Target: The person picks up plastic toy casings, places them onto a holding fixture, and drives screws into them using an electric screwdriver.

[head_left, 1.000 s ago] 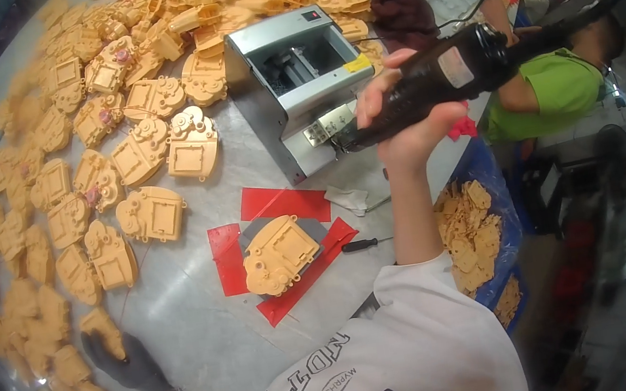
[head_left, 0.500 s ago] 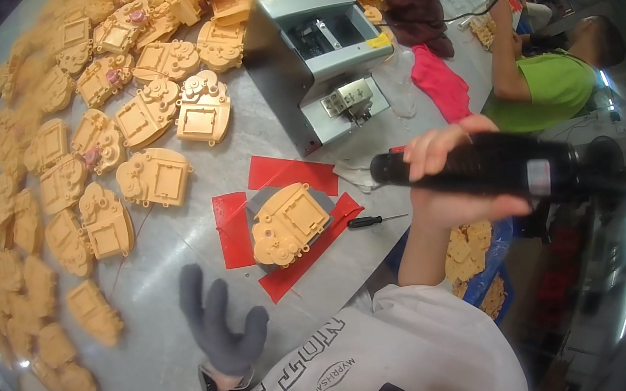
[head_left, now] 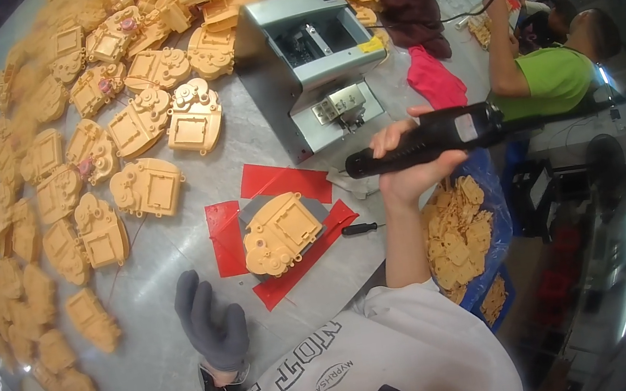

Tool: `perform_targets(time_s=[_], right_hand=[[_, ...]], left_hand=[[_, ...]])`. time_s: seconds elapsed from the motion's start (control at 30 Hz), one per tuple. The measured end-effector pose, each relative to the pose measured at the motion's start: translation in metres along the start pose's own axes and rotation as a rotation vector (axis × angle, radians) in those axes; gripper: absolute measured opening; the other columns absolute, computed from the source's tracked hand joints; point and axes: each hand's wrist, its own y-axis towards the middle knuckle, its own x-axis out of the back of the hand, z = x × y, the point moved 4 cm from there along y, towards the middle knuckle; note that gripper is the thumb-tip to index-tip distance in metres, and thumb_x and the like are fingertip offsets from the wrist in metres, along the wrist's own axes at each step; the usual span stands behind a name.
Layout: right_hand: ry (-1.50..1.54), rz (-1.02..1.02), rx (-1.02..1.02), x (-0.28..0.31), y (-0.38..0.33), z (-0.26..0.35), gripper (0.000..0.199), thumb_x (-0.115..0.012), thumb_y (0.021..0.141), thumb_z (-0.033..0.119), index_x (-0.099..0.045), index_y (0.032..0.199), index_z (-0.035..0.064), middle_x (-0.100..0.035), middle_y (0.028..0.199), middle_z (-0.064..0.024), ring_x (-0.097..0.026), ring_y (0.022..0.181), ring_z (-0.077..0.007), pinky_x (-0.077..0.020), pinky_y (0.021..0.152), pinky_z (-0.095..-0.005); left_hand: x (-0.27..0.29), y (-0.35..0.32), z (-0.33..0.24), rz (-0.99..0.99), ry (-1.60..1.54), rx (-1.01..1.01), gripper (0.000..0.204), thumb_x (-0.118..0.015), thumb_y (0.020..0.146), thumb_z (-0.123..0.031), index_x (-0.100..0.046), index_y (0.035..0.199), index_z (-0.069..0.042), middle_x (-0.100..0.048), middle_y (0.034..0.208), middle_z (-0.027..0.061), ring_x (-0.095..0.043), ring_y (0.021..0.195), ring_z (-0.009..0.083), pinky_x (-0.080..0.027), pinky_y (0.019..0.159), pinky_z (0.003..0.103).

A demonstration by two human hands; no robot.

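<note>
Above the tabletop (head_left: 192, 362), the right hand (head_left: 408, 172) grips a black power screwdriver (head_left: 427, 140) while the gloved left hand (head_left: 211, 326) rests open (holding nothing) near the orange plastic casing (head_left: 280, 233) on red pads (head_left: 282, 184), so fastening looks imminent, needing the tip lowered onto it.

A grey box-shaped machine (head_left: 315, 56) stands on the desk (head_left: 184, 314) beyond the fingers. Red and dark cloths (head_left: 434, 78) lie beside it. A person in a green shirt (head_left: 549, 80) sits farther off.
</note>
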Motion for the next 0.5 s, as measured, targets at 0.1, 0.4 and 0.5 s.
perform_targets(time_s=[0.1,0.4,0.5], right_hand=[[0.048,-0.056,0.020,-0.002,-0.001,0.010,0.086,-0.036,0.067,0.083,-0.044,0.104,0.0061,-0.048,0.057,-0.0042,-0.044,0.045,-0.0160,-0.0381,0.049,-0.0304],[0.559,0.365,-0.044,-0.068,-0.044,0.075,0.085,-0.042,0.070,0.079,-0.041,0.115,0.0077,-0.051,0.064,-0.0056,-0.049,0.048,-0.0177,-0.0413,0.053,-0.0337],[0.640,0.476,-0.121,-0.083,-0.054,0.079,0.083,-0.043,0.071,0.077,-0.039,0.117,0.0073,-0.051,0.064,-0.0063,-0.051,0.049,-0.0188,-0.0414,0.055,-0.0342]], left_hand=[[0.002,0.001,-0.001,-0.015,-0.038,0.027,0.052,-0.058,0.067,-0.001,-0.046,0.118,0.002,-0.043,0.126,0.0237,-0.043,0.116,0.0395,-0.035,0.097,0.044],[0.011,0.041,-0.050,0.111,0.034,-0.177,0.053,-0.074,0.062,-0.018,-0.055,0.109,-0.004,-0.054,0.111,0.0163,-0.049,0.106,0.0369,-0.043,0.087,0.043],[0.000,0.049,-0.058,0.157,0.071,-0.229,0.052,-0.077,0.060,-0.023,-0.058,0.105,-0.007,-0.056,0.107,0.0118,-0.051,0.100,0.0340,-0.044,0.084,0.040]])
